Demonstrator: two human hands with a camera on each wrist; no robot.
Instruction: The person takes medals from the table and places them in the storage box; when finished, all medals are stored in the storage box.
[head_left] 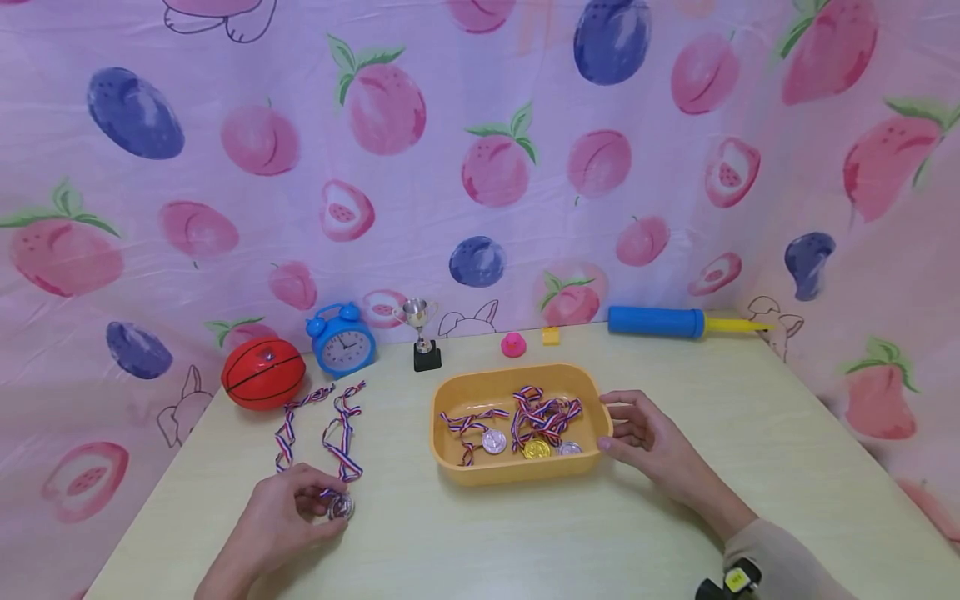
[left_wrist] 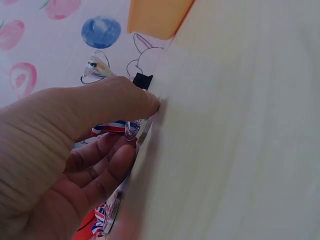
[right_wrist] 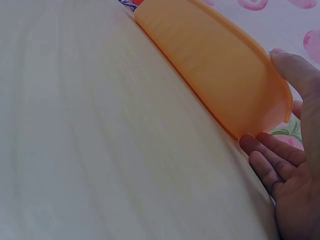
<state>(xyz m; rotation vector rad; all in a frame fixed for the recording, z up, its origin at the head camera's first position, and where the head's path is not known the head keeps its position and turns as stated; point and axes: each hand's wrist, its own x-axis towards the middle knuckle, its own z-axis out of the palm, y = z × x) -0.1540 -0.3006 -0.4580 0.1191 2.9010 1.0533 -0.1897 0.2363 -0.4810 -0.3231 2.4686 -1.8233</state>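
Observation:
My left hand (head_left: 288,517) pinches a silver medal (head_left: 341,506) between thumb and fingers, low over the table at the front left. The medal's striped ribbon (left_wrist: 111,128) shows between the fingers in the left wrist view. Below that hand, another medal (left_wrist: 114,210) appears edge-on. Two red, white and blue ribbons (head_left: 342,442) stretch back from the hand. My right hand (head_left: 652,437) rests loosely against the right end of a yellow-orange bin (head_left: 517,475), fingertips at its wall and rim. Inside the bin lie silver medals (head_left: 493,441), a gold medal (head_left: 536,449) and tangled ribbons (head_left: 543,412).
Along the back of the table stand a small red basketball (head_left: 264,373), a blue alarm clock (head_left: 342,343) and a silver trophy cup (head_left: 422,333). Farther right are a pink duck (head_left: 513,344), a yellow block (head_left: 551,336) and a blue pump (head_left: 656,322). Fruit-print cloth (head_left: 420,208) hangs behind.

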